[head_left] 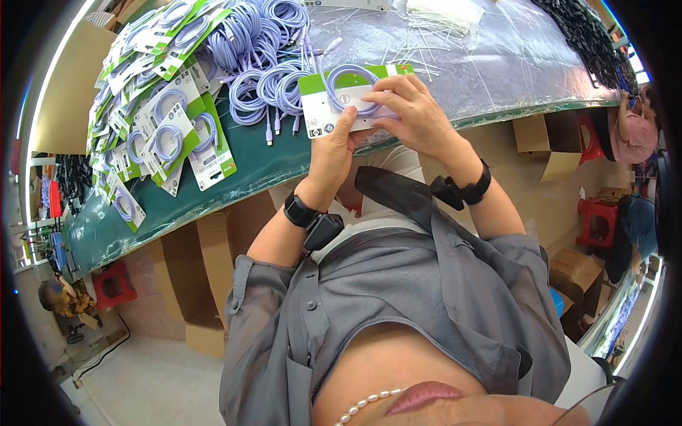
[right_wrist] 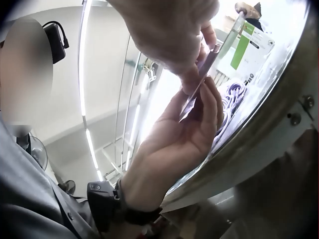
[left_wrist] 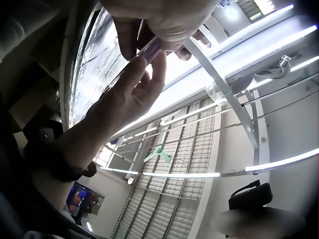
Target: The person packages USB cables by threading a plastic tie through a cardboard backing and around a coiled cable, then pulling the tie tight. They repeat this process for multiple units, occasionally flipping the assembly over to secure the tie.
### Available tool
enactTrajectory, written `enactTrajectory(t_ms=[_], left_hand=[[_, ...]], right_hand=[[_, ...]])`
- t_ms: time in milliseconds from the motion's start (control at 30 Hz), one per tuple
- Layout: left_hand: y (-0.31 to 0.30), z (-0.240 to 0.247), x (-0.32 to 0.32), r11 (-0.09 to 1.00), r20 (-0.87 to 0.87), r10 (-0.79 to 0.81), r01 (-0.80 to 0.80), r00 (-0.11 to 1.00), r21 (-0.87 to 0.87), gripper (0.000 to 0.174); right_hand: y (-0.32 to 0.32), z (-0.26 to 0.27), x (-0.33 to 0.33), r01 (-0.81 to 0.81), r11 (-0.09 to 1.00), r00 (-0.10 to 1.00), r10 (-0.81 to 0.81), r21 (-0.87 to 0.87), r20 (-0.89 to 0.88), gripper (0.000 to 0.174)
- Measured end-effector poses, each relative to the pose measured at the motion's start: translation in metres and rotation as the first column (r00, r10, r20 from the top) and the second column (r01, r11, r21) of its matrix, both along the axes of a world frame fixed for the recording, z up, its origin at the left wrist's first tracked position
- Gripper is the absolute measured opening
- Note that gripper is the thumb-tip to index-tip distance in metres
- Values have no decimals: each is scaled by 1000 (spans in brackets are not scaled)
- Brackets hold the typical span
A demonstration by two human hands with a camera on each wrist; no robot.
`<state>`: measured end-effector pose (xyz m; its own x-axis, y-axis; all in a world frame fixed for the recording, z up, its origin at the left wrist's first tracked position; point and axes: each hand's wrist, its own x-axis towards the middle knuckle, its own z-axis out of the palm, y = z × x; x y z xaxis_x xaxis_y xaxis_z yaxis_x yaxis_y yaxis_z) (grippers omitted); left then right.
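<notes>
In the head view a green and white card (head_left: 317, 107) with a coiled lilac cable (head_left: 332, 79) on its face is held over the table's front edge. The left hand (head_left: 332, 153) grips the card's lower edge, thumb on the face near the coil. At the card's right part, the right hand (head_left: 419, 117) pinches the cable with fingers and thumb. Seen edge-on in the right wrist view, the card (right_wrist: 203, 69) lies between the left hand (right_wrist: 174, 132) and the right hand (right_wrist: 167, 35). The fingertips behind the card are hidden.
A heap of carded cables (head_left: 167, 135) covers the table's left part. Loose coiled lilac cables (head_left: 245, 42) lie beside it. White ties (head_left: 426, 42) are scattered at the back, black cords (head_left: 579, 35) at the far right. Cardboard boxes (head_left: 192, 263) stand below the green table (head_left: 266, 149).
</notes>
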<state>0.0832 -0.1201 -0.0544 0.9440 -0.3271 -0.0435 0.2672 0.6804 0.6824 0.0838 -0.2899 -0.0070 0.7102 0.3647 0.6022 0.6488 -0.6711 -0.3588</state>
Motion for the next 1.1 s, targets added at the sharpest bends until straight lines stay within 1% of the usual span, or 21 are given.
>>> enactTrajectory(t_ms=[33,67,133,167,233,333,433,467,533,567,633,733,800,867,900,933,967,1000,1033,1067,1100], left_hand=[[1,1,0,1000,-6,-6,6,1000,-7,32],[2,-1,1,1000,-9,-8,8,1000,-4,32],[2,-5,1,999,-26,-47,47,999,3,34],[0,-5,0,999,-26,-52,52,998,4,34],[-3,-4,-5,999,-6,-39,39,999,-15,35],[-9,-3,-8,1000,46,-2,1,999,12,36],[-12,-2,-9,998,40,14,-16,999,56,35],[-12,-3,-9,998,39,11,-13,999,58,35],[-13,-3,-11,986,73,66,-76,995,145,36],[-11,-2,-12,987,74,60,-70,995,146,36],[-7,1,-13,975,27,78,-82,997,205,35],[-3,2,-16,971,44,84,-92,995,222,35],[-1,5,-19,970,41,99,-106,994,217,34],[5,14,-22,952,65,176,-187,982,244,34],[13,12,-22,943,28,171,-172,985,285,36],[20,13,-20,943,25,167,-167,986,287,36],[27,14,-16,934,29,227,-226,973,277,37],[33,16,-12,922,34,284,-283,958,266,38],[39,20,-7,918,48,327,-330,944,221,39],[46,23,-2,910,59,372,-376,926,176,39],[53,24,2,910,71,369,-376,927,174,41]], right_hand=[[-6,-3,2,-69,997,998,70,-34,3,27],[-8,-4,2,-67,997,998,67,-31,1,27],[-11,-3,0,-123,990,981,131,66,-145,30],[-12,-2,-1,-117,991,981,126,68,-144,30],[-10,-1,-3,-116,993,985,120,35,-126,20],[-8,-6,-3,-106,994,991,108,27,-83,17],[-4,-7,-4,-108,994,992,110,34,-61,16],[-4,-7,-4,-105,994,992,107,36,-62,16],[-4,-7,-2,-117,993,992,119,33,-49,15],[-3,-8,-2,-111,993,992,113,33,-48,15],[-3,-13,-2,-164,982,984,170,97,-57,23],[2,-20,-6,-168,977,985,170,132,-11,24],[1,-17,-9,-135,980,990,140,144,-27,26],[-8,-12,-8,-27,955,999,15,295,41,22],[-21,-9,-7,115,900,991,-75,421,-112,16],[-40,-13,1,120,898,990,-78,422,-115,16],[-62,-20,14,282,867,947,-184,410,-262,13],[-74,-25,22,436,818,872,-282,375,-400,11],[-76,-26,23,443,814,870,-288,377,-400,11],[-76,-27,24,413,857,884,-295,309,-363,9],[-75,-29,26,379,895,898,-294,236,-326,7]])
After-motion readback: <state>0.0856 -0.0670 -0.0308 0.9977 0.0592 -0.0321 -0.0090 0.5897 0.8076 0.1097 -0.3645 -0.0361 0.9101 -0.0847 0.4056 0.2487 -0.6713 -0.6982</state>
